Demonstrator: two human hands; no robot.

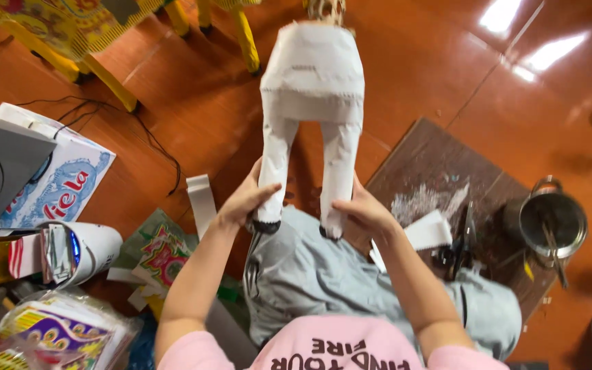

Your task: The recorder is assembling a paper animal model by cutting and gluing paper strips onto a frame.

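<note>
A white paper-covered animal figure (313, 82) with two legs pointing toward me is held above my lap. My left hand (244, 200) grips its left leg near the dark foot. The right leg is wrapped by my right hand (363, 211) close to its foot. Both feet rest near my grey trousers (323, 281). The figure's far end is cut off at the top of the view.
A metal pot (551, 218) with a brush stands on a dark wooden board (440, 164) at right, with scissors (462, 240) and white paper strips (427, 233) beside it. Coloured paper packets (56, 329), a paper roll (80, 250) and a box (63, 178) lie at left. Yellow frame legs (114, 85) stand behind.
</note>
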